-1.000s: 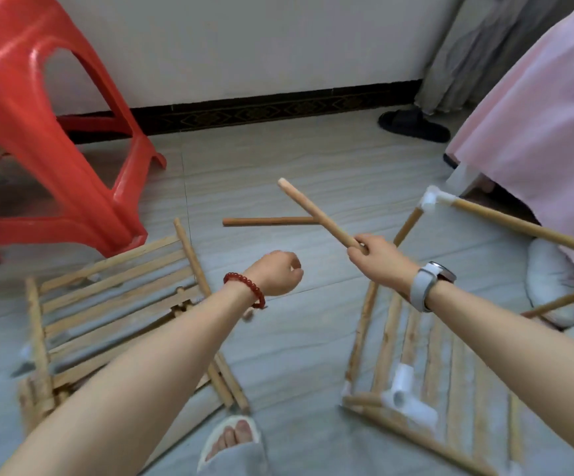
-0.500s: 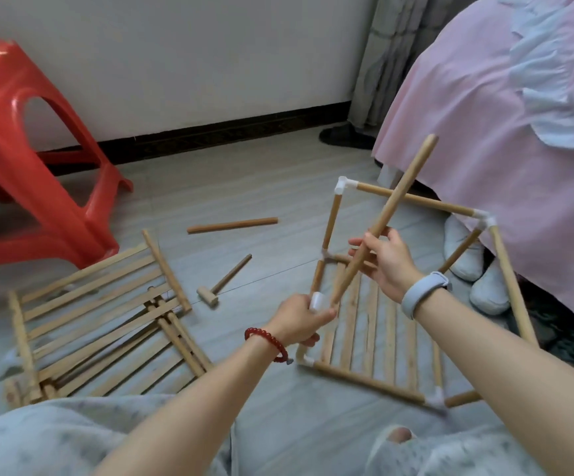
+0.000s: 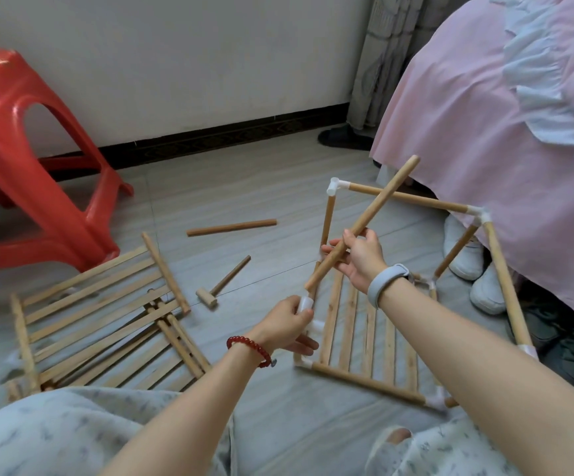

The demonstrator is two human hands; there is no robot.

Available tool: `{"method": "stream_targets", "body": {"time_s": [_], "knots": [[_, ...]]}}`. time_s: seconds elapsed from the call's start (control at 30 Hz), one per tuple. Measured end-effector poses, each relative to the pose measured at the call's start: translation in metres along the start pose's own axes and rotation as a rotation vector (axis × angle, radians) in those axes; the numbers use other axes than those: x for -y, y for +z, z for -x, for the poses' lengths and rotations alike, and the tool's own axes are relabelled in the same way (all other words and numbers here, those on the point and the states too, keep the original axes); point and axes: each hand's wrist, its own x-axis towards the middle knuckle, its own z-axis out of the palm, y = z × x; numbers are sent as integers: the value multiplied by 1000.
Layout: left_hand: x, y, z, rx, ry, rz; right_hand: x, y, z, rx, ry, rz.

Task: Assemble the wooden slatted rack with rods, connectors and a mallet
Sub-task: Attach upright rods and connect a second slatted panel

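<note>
On the floor, we fit a rod [image 3: 364, 223].
Our right hand [image 3: 359, 257] grips it; our left hand [image 3: 287, 326] pinches a white connector [image 3: 305, 303].

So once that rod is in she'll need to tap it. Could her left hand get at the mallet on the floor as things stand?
Probably yes, once freed. The mallet lies on bare floor beside the left hand, nothing between them. But that hand holds the white connector, so it must let go first.

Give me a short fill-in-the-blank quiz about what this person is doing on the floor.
1. The right hand holds a wooden ____.
2. The left hand pinches a ____ plastic connector.
3. The mallet lies on the ____.
4. The stool is ____.

Missing words: rod; white; floor; red
</note>
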Motion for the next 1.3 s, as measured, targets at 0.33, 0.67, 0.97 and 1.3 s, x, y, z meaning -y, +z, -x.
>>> {"method": "stream_targets", "body": {"time_s": [0.33, 0.67, 0.97, 1.3], "knots": [[-4, -18, -10, -76, 32, -139, -7, 2, -6, 71, 138, -22], [-5, -31, -13, -124, 66, -230, -6, 19, -19, 148, 206, 102], [2, -30, -20, -212, 85, -508, -21, 40, -32, 170, 277, 246], [4, -33, -26, -225, 72, -689, -17, 45, -31, 220, 319, 293]]}}
